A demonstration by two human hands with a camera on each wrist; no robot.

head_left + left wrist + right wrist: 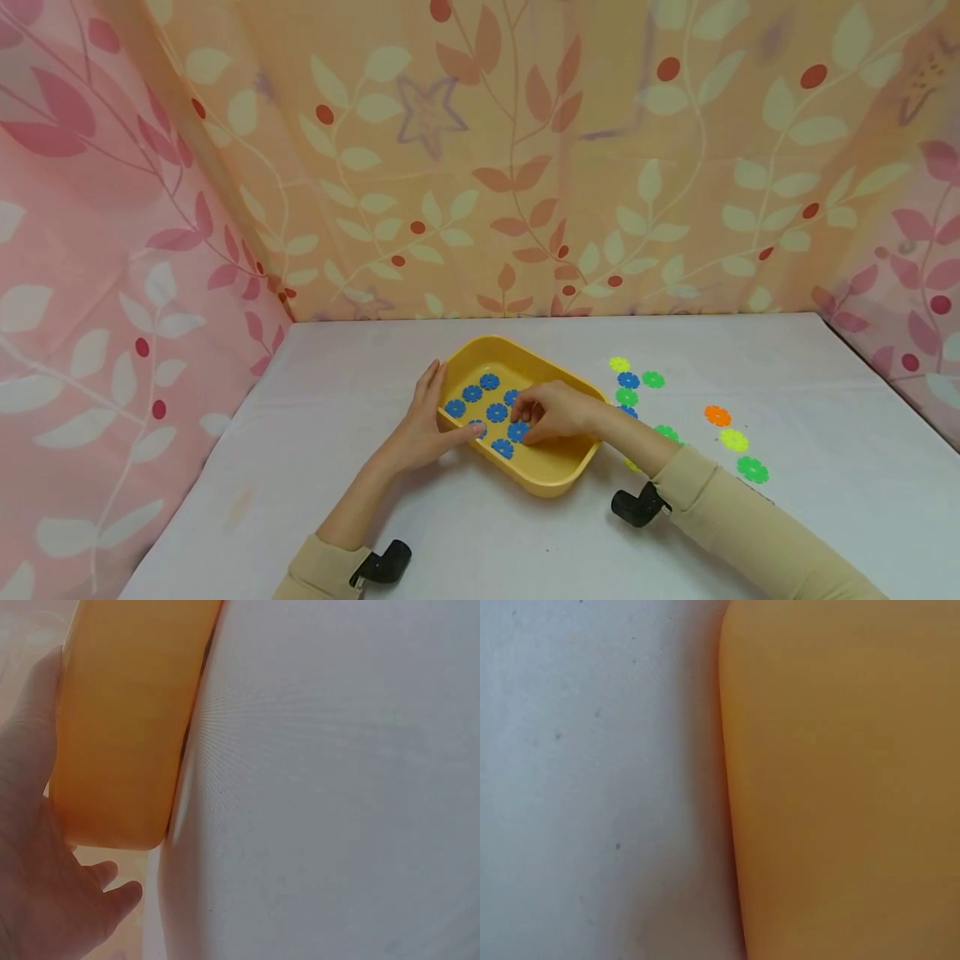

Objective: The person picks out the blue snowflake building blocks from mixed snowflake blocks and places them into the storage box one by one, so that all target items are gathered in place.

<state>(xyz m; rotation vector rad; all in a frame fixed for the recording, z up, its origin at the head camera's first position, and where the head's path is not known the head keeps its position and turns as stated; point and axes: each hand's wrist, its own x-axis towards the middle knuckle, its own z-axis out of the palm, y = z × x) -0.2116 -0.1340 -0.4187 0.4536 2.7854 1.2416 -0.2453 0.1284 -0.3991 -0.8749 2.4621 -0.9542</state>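
A yellow plastic tray point(551, 483) with several blue snowflake discs point(497, 412) lying inside it stands at the middle of the table. My left hand point(423, 429) holds the tray's left corner, thumb over the rim and above a disc, the other fingers along the outside wall. In the left wrist view, that hand point(45, 847) lies against the tray's orange-looking wall point(127, 735). My right hand point(558, 412) reaches over the right rim with curled fingers, thumb and fingertips at one blue disc on the tray floor. The right wrist view shows only the tray wall point(847, 780) and white cloth.
Right of the tray, loose snowflake discs lie on the white-covered table point(300, 500): a green disc point(752, 469), an orange disc point(717, 415), a yellow disc point(734, 440) and several others, some partly hidden by the right arm. A patterned curtain point(480, 167) closes off the back and sides.
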